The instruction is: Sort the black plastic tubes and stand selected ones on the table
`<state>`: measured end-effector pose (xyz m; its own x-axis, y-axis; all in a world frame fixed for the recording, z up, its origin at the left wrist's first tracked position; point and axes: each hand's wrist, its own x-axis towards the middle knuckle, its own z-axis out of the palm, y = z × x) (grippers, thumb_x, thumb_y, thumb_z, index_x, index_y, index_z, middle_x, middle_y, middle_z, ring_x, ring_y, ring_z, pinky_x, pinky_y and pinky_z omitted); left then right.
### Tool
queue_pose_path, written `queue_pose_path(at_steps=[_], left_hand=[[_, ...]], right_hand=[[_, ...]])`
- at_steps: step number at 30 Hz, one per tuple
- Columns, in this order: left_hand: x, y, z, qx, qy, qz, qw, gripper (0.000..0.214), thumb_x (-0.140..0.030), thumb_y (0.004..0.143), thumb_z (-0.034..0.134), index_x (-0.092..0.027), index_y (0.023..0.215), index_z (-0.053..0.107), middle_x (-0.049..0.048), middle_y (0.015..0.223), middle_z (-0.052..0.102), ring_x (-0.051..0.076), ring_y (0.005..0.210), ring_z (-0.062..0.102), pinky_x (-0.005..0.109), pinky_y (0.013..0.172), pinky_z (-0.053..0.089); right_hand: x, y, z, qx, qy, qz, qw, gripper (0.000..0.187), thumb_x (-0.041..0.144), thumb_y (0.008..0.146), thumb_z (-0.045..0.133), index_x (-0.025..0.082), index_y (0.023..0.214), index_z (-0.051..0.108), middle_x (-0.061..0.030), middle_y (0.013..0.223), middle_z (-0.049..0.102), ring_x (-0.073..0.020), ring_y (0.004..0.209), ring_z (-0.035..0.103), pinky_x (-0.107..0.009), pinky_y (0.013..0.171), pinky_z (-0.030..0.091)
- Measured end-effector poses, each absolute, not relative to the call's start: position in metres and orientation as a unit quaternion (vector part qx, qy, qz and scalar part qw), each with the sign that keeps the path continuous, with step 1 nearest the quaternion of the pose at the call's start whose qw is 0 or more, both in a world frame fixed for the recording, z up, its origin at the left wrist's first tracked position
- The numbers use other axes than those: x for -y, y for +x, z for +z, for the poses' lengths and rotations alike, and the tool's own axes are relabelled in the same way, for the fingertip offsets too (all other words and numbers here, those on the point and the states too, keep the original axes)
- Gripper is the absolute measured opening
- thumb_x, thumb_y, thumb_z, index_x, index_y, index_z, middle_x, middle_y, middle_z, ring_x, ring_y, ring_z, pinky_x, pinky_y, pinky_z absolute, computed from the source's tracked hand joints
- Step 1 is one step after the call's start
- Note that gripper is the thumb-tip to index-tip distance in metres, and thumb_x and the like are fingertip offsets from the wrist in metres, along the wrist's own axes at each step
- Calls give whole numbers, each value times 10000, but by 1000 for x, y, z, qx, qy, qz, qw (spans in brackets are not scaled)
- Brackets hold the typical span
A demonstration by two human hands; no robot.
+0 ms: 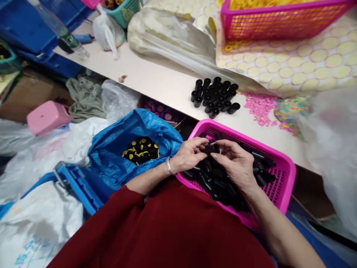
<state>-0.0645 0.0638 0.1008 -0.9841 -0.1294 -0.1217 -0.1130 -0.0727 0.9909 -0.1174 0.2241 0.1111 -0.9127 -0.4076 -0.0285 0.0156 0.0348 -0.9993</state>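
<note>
Over a pink plastic basket (290,178), my left hand (189,154) and my right hand (237,160) meet at a short black cylinder (212,149). The fingers of both hands are closed on it, the left at one end and the right at the other. Beneath them the basket holds many loose black cylinders (206,182), lying in all directions. On the white bench just beyond, a cluster of similar black cylinders (214,95) stands mostly upright, showing open, hollow tops. A silvery bracelet (169,165) circles my left wrist.
Left of the basket, a blue bag (103,149) holds black-and-yellow pieces (142,150). Small pink pieces (259,108) and multicoloured pieces (295,109) lie on the bench (167,87). Farther back are a magenta basket (267,28) of yellow parts, a clear bottle (64,33) and a tied white bag (107,31).
</note>
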Motion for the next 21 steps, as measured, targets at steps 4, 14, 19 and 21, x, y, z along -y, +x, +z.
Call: queue_pose_path(at_steps=[4,14,19,21], left_hand=[[-78,-69,95,630,105,-767,-58,312,-198,660,760,-124,957,704,17,797,650,78,663,570,196,617,478],[-36,-83,81,796,79,-585,135,154,-221,744,686,-146,877,711,16,750,675,90,627,572,211,606,492],[-27,-96,79,870,2,-472,144,123,-192,784,617,-158,860,708,13,735,663,100,645,571,225,650,483],[-32,-101,82,874,-8,-468,135,123,-183,768,613,-163,841,709,17,727,663,109,661,577,236,671,486]], right_hand=[[-237,-108,106,-594,2,-776,210,340,293,633,856,259,946,727,5,901,697,-117,771,634,-272,768,550],[-273,-112,86,-432,96,-842,310,312,454,718,798,246,934,709,0,872,631,-102,714,585,-249,698,581],[-272,-111,73,-403,120,-848,322,279,393,719,778,244,940,694,11,812,621,-92,693,600,-232,680,582],[-273,-109,70,-435,106,-842,300,273,390,752,728,253,984,682,0,823,633,-117,694,619,-287,675,596]])
